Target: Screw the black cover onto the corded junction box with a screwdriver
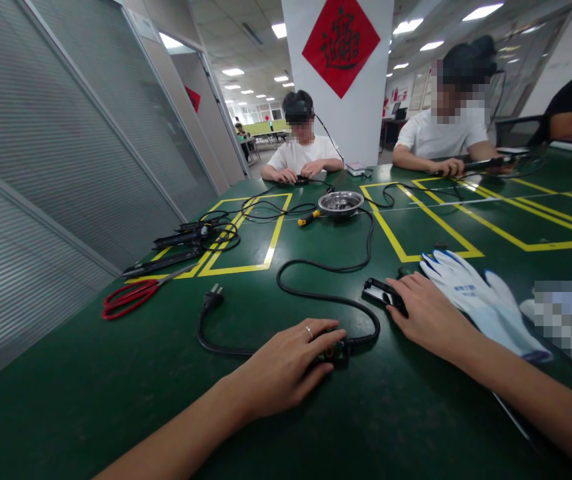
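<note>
My left hand (286,360), with a ring on one finger, is closed over a small dark part (339,353) that looks like a circuit board. A black power cord (329,267) joins this part at its right end, and its full shape is hidden under my fingers. Left of that hand lies a black two-pin plug (213,298) on a bent cord. My right hand (431,313) grips a black plastic casing piece (379,292) with a pale inner surface, low over the table. White-and-blue work gloves (466,287) lie just beyond my right hand.
Red-handled scissors (133,298) and a bundle of black corded tools (191,235) lie on the left of the green table (116,373). A metal bowl (341,205) stands near a yellow-handled screwdriver (310,218). Two people (303,150) work across the table; another sits far right.
</note>
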Available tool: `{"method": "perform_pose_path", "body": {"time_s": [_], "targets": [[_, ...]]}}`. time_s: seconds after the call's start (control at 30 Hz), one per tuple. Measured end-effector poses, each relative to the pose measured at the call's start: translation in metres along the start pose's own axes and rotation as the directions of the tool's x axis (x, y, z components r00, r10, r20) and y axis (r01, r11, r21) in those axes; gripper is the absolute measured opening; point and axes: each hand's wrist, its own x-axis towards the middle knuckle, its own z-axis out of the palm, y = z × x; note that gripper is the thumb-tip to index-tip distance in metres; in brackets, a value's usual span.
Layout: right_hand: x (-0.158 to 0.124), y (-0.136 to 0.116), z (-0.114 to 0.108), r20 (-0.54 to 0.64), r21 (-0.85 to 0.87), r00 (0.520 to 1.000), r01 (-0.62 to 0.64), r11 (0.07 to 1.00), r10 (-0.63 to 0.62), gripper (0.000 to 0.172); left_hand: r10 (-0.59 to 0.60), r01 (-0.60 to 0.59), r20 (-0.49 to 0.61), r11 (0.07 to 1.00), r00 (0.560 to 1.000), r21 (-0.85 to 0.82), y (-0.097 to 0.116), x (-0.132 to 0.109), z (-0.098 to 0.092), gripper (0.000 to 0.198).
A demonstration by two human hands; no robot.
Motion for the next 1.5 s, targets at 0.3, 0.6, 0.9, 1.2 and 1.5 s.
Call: {"method": "perform_pose_path", "body": {"time_s": [0.3, 0.6, 0.9, 1.2, 1.5], "targets": [[-0.004, -0.007, -0.014, -0.060, 0.059, 0.995, -0.074, 0.995, 0.078, 0.048, -0.034, 0.032, -0.046, 0.998, 0.998, -0.046, -0.002, 0.000, 0.000, 0.049], [-0.014, -0.046, -0.044, -0.063, 0.531, 0.973, -0.154, 0.833, 0.220, 0.042, -0.306, 0.156, -0.316, 0.893, 0.898, -0.423, -0.001, 0.004, 0.003, 0.042], [-0.024, -0.079, -0.044, 0.068, 0.688, 0.996, -0.085, 0.720, 0.053, 0.046, -0.291, -0.031, -0.334, 0.710, 0.897, -0.703, 0.013, -0.002, -0.006, 0.049], [-0.015, -0.039, -0.039, -0.146, 0.589, 0.940, -0.167, 0.791, 0.307, 0.028, -0.053, 0.066, -0.110, 0.990, 0.993, 0.122, 0.001, -0.002, -0.004, 0.060], [-0.014, -0.038, -0.042, -0.203, 0.495, 0.954, -0.095, 0.864, 0.221, 0.027, -0.082, 0.094, -0.076, 0.982, 0.994, 0.165, 0.004, 0.007, 0.006, 0.057]]}}
